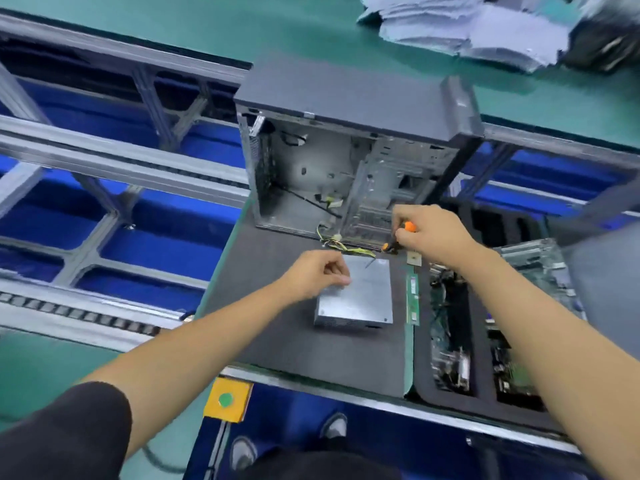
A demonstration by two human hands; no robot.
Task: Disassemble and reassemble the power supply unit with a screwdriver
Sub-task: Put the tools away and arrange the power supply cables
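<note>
A grey metal power supply unit (360,299) lies flat on the dark foam mat (284,341), its yellow and black cables (346,245) trailing toward the open computer case (332,168). My left hand (317,271) hovers over the unit's left top edge, fingers curled with thumb and fingertips pinched together; I cannot tell whether something small is between them. My right hand (433,233) grips an orange and black screwdriver (398,237), whose tip points down at the unit's far right corner.
A green memory stick (412,297) lies right of the unit. A black foam tray (481,341) holding circuit boards sits at the right. A yellow box with a green button (227,400) is at the bench's front edge. Stacked grey cloths (467,26) lie far back.
</note>
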